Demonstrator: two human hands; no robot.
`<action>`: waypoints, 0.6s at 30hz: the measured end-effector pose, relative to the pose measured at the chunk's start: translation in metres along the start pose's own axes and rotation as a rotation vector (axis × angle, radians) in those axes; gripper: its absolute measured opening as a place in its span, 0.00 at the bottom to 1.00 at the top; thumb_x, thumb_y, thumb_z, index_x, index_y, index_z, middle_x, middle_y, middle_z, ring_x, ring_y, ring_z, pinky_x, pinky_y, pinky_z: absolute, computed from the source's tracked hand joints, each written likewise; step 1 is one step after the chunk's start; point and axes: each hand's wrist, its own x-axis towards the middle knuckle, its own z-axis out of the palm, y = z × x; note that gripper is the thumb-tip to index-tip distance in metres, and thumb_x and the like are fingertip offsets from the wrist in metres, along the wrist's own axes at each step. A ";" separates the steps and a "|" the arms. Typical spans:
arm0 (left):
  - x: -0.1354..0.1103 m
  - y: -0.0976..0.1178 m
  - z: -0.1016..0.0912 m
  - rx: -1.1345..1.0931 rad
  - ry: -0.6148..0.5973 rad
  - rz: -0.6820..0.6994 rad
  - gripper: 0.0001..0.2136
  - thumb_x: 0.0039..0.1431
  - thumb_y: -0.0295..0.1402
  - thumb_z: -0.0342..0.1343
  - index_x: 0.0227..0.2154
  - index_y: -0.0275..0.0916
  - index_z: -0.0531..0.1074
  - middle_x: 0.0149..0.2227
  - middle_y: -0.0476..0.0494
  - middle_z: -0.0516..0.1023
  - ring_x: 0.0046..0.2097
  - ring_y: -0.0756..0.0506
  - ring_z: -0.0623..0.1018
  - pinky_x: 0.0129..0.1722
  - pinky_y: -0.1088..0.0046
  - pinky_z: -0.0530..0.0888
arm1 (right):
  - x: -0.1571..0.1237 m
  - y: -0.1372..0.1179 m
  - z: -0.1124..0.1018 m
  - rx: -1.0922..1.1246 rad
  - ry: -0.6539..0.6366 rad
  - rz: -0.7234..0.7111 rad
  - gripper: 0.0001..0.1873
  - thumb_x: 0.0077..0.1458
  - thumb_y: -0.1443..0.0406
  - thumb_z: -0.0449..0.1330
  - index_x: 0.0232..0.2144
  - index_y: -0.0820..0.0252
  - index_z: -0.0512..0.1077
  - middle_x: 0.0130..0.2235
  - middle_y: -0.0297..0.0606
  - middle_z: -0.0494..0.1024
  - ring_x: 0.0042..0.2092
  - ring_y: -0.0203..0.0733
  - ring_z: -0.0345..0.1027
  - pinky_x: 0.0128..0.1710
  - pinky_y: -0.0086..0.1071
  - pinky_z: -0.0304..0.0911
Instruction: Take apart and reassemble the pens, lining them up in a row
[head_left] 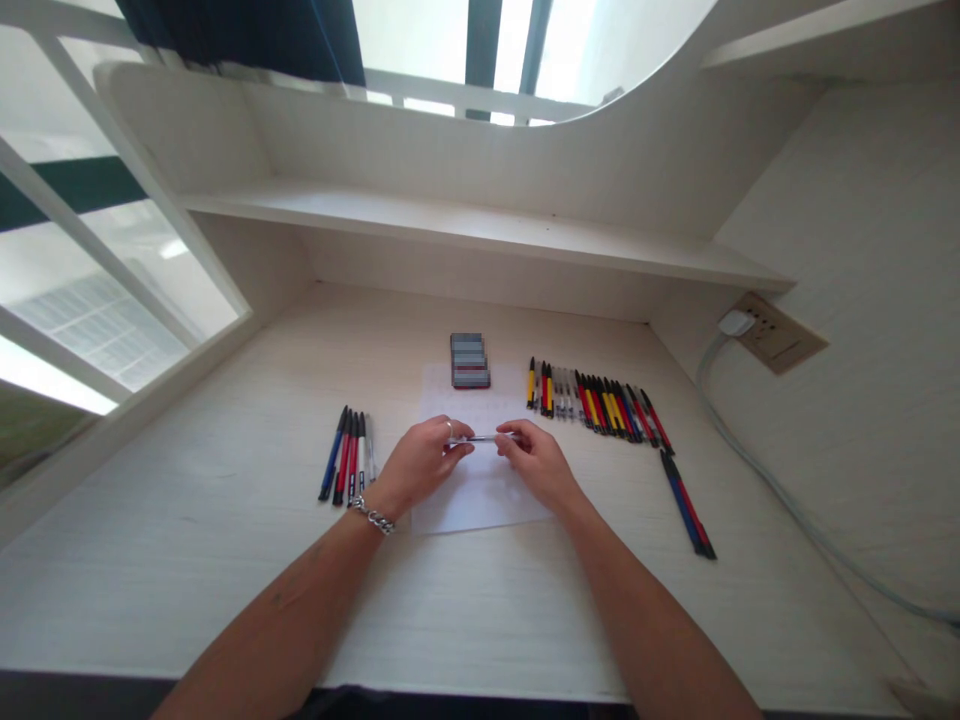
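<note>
Between my two hands a slim, clear pen lies level above a white sheet of paper. The fingertips of my left hand, which wears a ring and a chain bracelet, pinch its left end. My right hand pinches the other end, and the fingers cover both tips. Left of my left hand, several pens in blue, red, white and clear lie side by side. A long row of pens, yellow, red, clear and dark, lies beyond my right hand.
A small dark-edged box or phone-like object, its face blurred, lies at the paper's top edge. Two pens, blue and red, lie at the right. A cable runs from a wall socket. A shelf overhangs the desk's back.
</note>
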 end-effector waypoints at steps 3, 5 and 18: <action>0.000 0.003 0.001 -0.033 0.038 0.000 0.06 0.56 0.32 0.56 0.36 0.40 0.73 0.34 0.46 0.75 0.34 0.49 0.73 0.35 0.73 0.69 | 0.002 0.001 0.004 0.154 -0.025 0.087 0.17 0.53 0.51 0.55 0.30 0.60 0.69 0.22 0.32 0.71 0.20 0.31 0.57 0.19 0.27 0.51; 0.000 0.005 0.001 -0.036 0.037 0.007 0.05 0.55 0.32 0.56 0.35 0.40 0.73 0.33 0.46 0.75 0.34 0.49 0.73 0.35 0.74 0.68 | 0.002 0.000 0.006 0.246 -0.030 0.119 0.18 0.52 0.52 0.56 0.27 0.61 0.68 0.20 0.31 0.70 0.18 0.30 0.54 0.17 0.26 0.47; 0.004 0.002 -0.004 0.067 -0.150 -0.078 0.17 0.63 0.39 0.42 0.29 0.39 0.74 0.29 0.46 0.78 0.32 0.48 0.74 0.31 0.74 0.66 | 0.000 0.002 0.008 0.281 -0.017 0.041 0.13 0.44 0.59 0.64 0.32 0.60 0.72 0.25 0.34 0.74 0.25 0.34 0.64 0.24 0.27 0.57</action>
